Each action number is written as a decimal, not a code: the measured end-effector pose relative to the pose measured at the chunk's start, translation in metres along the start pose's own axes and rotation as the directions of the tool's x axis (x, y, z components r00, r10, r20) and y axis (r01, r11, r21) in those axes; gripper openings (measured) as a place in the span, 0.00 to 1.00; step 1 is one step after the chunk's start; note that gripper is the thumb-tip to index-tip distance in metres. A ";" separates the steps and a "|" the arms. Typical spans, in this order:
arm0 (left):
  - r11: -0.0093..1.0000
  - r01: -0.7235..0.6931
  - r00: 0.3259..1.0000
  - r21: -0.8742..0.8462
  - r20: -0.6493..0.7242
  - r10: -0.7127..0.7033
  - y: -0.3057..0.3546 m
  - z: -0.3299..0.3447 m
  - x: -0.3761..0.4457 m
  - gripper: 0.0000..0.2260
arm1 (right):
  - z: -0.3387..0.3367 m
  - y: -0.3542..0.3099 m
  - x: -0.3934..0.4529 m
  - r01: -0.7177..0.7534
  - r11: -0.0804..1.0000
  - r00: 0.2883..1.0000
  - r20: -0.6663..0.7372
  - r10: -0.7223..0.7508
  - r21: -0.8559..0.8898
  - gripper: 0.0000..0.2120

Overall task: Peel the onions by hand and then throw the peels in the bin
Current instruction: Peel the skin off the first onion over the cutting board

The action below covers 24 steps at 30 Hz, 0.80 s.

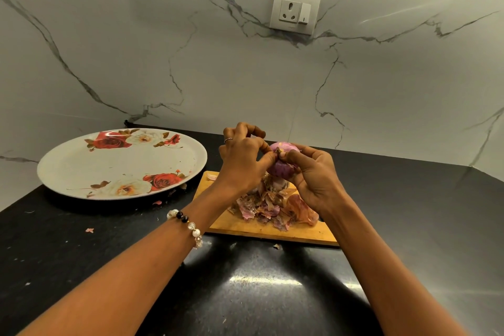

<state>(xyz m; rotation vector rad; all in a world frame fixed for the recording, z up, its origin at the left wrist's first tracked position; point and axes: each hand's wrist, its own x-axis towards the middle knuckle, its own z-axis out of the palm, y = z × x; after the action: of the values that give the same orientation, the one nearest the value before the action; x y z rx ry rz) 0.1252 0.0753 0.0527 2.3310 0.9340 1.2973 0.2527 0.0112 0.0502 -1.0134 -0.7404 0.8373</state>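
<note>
Both hands hold one purple onion (pixel 281 163) above the cutting board (pixel 245 226): left hand (pixel 242 163) fingers pinch its tip, right hand (pixel 313 174) fingers curl around it.

White marble wall (pixel 245 76) w/ socket (pixel 294 10); black countertop (pixel 409 213).
</note>
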 end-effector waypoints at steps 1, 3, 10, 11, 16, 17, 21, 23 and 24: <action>1.000 -0.011 1.000 0.025 0.014 0.011 0.000 0.000 0.000 0.08 | 0.000 0.000 0.000 -0.003 1.000 1.000 0.001 0.003 -0.003 0.26; 0.998 -0.029 0.999 0.053 0.042 0.026 -0.001 0.000 0.001 0.07 | -0.002 0.001 0.001 -0.011 1.000 1.000 0.006 0.011 -0.004 0.21; 0.989 -0.104 0.989 0.104 0.114 0.092 -0.006 0.004 0.001 0.07 | -0.001 0.001 0.000 -0.043 0.998 0.999 -0.020 0.042 -0.053 0.13; 0.987 -0.115 0.988 0.109 0.114 0.103 -0.006 0.005 0.001 0.07 | -0.001 0.001 -0.001 -0.037 0.998 0.999 -0.025 0.035 -0.057 0.12; 0.943 -0.228 0.974 0.242 0.041 0.225 -0.006 0.008 0.003 0.06 | 0.003 -0.003 -0.004 0.016 0.999 0.999 -0.047 -0.018 -0.034 0.08; 0.922 -0.266 0.962 0.282 0.019 0.272 -0.007 0.009 0.003 0.07 | 0.004 -0.004 -0.004 0.019 0.999 0.998 -0.058 -0.021 -0.026 0.07; 0.903 -0.324 0.931 0.283 -0.073 0.357 -0.007 0.009 0.005 0.06 | 0.006 -0.006 -0.004 0.003 0.999 0.997 -0.083 0.000 0.043 0.04; 0.905 -0.328 0.929 0.269 -0.081 0.361 -0.009 0.009 0.005 0.07 | 0.008 -0.007 -0.004 -0.006 0.998 0.995 -0.097 0.012 0.066 0.05; 0.903 -0.335 0.926 0.270 -0.081 0.368 -0.009 0.009 0.005 0.08 | 0.008 -0.007 -0.005 -0.008 0.997 0.995 -0.101 0.016 0.077 0.05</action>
<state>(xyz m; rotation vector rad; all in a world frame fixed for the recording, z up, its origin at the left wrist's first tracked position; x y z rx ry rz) 0.1309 0.0855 0.0461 2.7393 0.7741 1.5651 0.2451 0.0084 0.0589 -0.9849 -0.6118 0.8121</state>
